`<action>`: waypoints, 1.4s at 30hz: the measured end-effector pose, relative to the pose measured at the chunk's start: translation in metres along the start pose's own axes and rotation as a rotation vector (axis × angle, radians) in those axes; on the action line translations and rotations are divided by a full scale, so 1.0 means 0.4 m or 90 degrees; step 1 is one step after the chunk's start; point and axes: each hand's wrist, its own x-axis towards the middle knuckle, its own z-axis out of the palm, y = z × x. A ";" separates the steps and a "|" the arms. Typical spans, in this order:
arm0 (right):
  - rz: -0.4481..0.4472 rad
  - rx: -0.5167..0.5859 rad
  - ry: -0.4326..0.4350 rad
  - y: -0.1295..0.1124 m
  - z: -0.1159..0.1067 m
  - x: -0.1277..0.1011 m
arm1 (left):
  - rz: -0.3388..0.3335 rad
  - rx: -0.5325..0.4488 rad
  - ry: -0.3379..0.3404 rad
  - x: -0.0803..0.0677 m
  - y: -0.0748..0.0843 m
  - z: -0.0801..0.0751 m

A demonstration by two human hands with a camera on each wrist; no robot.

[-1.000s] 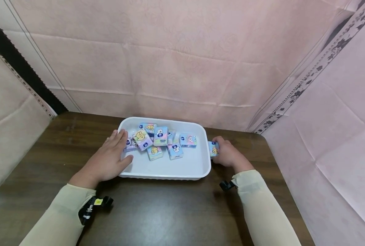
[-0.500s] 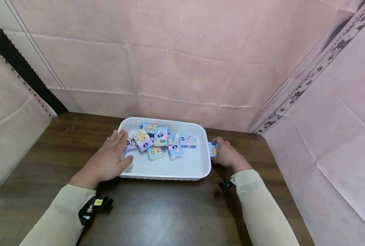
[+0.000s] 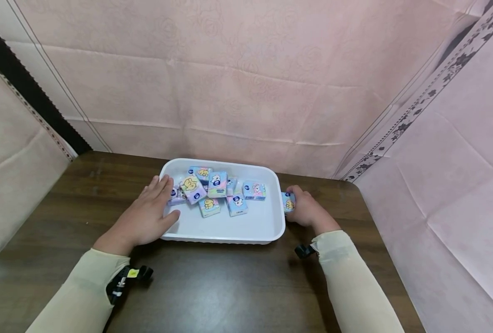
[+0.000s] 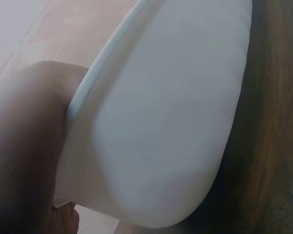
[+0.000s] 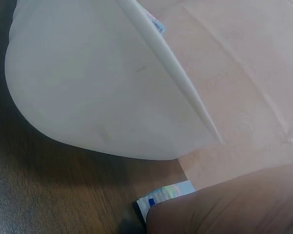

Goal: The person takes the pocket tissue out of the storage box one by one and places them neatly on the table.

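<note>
A white plastic tray (image 3: 250,231) holds several small pastel tissue packs (image 3: 217,184) with cartoon prints, mostly heaped toward its left half. My left hand (image 3: 144,217) rests over the tray's left rim, fingers extended and thumb spread to the inside. The left wrist view shows that hand (image 4: 24,146) against the rim, beside the outer wall (image 4: 156,122). Just outside the right end, my right hand (image 3: 310,210) grips one blue tissue pack (image 3: 288,202) between thumb and fingers. In the right wrist view this pack (image 5: 168,193) is low by the table, partly covered by the hand.
The tray stands on a dark brown wooden table (image 3: 213,286), near its back edge. A pink patterned cloth (image 3: 238,92) hangs behind the table, and more cloth covers both sides. Each wrist carries a small black camera (image 3: 306,251).
</note>
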 end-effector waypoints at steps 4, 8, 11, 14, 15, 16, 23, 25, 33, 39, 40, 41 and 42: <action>0.003 0.009 -0.002 0.001 -0.002 -0.003 | 0.001 0.001 0.002 -0.001 0.002 -0.002; -0.004 0.010 -0.002 0.003 -0.002 -0.007 | 0.000 0.002 0.001 -0.001 0.001 -0.002; -0.009 0.009 -0.009 0.008 -0.001 -0.008 | 0.000 0.002 0.001 0.000 0.001 -0.001; -0.008 0.010 -0.015 0.010 -0.002 -0.010 | 0.000 0.002 0.002 -0.001 -0.001 -0.001; -0.008 0.011 -0.016 0.010 -0.002 -0.011 | 0.000 0.002 0.002 -0.001 -0.002 -0.001; -0.011 0.011 -0.017 0.009 -0.003 -0.012 | 0.000 0.001 0.003 -0.001 -0.003 -0.001; -0.050 -0.001 -0.006 0.007 -0.018 -0.034 | 0.001 0.000 0.006 -0.002 -0.006 0.002; -0.055 -0.004 0.001 0.005 -0.028 -0.046 | 0.001 -0.001 0.004 -0.001 -0.005 0.003; -0.074 -0.033 0.038 -0.019 -0.067 -0.090 | -0.002 0.003 0.006 -0.001 -0.001 0.003; -0.105 -0.054 0.061 -0.056 -0.083 -0.128 | -0.002 0.001 0.004 -0.003 0.000 0.001; -0.109 -0.056 0.064 -0.062 -0.083 -0.134 | -0.001 0.001 0.004 -0.003 0.000 0.001; -0.114 -0.059 0.066 -0.069 -0.084 -0.140 | -0.001 0.000 0.004 -0.003 0.001 0.001; -0.117 -0.060 0.069 -0.075 -0.084 -0.144 | -0.002 0.000 0.005 -0.002 0.000 0.001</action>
